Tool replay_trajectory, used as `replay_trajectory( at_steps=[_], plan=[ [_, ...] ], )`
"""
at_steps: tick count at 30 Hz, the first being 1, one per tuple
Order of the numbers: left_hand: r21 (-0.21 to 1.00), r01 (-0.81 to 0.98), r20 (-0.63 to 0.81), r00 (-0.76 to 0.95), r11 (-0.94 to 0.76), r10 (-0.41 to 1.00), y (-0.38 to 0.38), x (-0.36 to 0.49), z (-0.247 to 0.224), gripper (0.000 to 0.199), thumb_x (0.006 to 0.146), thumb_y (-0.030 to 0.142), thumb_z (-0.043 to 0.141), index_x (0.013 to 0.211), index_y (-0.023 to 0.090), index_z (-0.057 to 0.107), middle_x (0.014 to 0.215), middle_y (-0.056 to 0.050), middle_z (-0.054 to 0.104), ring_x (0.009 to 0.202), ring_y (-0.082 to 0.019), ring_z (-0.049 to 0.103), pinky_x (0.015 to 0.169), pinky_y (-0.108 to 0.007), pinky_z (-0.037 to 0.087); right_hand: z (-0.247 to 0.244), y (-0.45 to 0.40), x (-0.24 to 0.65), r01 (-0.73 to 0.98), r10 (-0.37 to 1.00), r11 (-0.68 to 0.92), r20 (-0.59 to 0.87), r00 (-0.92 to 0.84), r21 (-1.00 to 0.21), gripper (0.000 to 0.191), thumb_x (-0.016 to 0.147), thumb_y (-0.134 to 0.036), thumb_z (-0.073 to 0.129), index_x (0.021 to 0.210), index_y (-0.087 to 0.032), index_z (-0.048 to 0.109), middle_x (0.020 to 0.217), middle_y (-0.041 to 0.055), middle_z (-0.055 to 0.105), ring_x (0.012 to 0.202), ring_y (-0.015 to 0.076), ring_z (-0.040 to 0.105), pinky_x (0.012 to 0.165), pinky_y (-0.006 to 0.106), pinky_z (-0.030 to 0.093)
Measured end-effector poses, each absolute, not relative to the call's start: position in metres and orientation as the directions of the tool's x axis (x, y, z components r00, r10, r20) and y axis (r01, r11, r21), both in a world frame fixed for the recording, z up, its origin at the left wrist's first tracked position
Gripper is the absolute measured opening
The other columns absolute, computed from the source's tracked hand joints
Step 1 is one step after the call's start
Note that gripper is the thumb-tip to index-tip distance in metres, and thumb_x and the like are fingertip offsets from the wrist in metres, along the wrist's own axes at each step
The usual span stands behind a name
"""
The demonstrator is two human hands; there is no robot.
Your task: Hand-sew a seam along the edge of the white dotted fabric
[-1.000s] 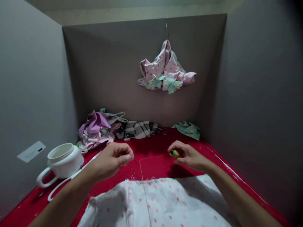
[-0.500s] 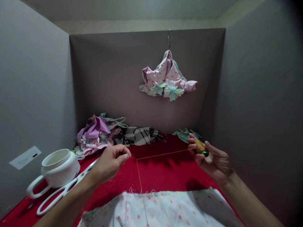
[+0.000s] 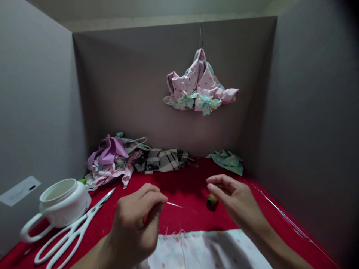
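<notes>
the left hand [image 3: 137, 220] pinches a needle [image 3: 174, 204], likely to steady it; apart from it, the right hand [image 3: 237, 200] curls by the spool [image 3: 212, 202], its grip unclear. spotted cloth [image 3: 202, 248] spans the near worktop [image 3: 174, 183], probably for easy reach.

I can read no text from here: the white label [image 3: 17, 192] on the grey wall [image 3: 36, 112], between eight and nine o'clock, shows only faint marks [image 3: 16, 194] and a black bar [image 3: 32, 188].
</notes>
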State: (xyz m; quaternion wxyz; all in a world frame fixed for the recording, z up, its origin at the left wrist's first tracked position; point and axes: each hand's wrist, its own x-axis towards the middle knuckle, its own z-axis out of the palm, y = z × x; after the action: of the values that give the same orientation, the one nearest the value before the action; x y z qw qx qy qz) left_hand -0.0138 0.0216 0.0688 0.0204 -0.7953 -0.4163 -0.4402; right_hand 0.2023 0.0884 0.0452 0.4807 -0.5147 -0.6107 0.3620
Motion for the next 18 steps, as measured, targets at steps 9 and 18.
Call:
replay_trajectory(
  at_steps=[9,18],
  plan=[
    [0.296,0.682,0.766,0.249,-0.669,0.592,0.013,-0.005,0.07,0.015,0.068,0.002,0.051,0.073,0.016,0.057,0.066,-0.002,0.055,0.059,-0.011,0.052,0.052,-0.02,0.039,0.067,0.033,0.168,0.381,0.884,0.119,-0.077,-0.461,-0.917,0.024,0.065,-0.037,0.06,0.069,-0.015,0.066,0.057,0.0015,0.058,0.049,0.0092,0.045,0.045,0.019,0.032],
    [0.344,0.709,0.712,0.23,-0.616,0.663,0.014,-0.004,0.063,0.01,0.07,0.006,0.05,0.064,0.015,0.053,0.057,-0.001,0.05,0.051,-0.011,0.045,0.047,-0.023,0.033,0.051,0.028,0.153,0.242,0.85,-0.054,-0.172,-0.499,-0.969,0.032,0.067,-0.041,0.052,0.061,-0.011,0.059,0.049,0.0002,0.048,0.044,0.0075,0.04,0.042,0.018,0.029]
  ],
)
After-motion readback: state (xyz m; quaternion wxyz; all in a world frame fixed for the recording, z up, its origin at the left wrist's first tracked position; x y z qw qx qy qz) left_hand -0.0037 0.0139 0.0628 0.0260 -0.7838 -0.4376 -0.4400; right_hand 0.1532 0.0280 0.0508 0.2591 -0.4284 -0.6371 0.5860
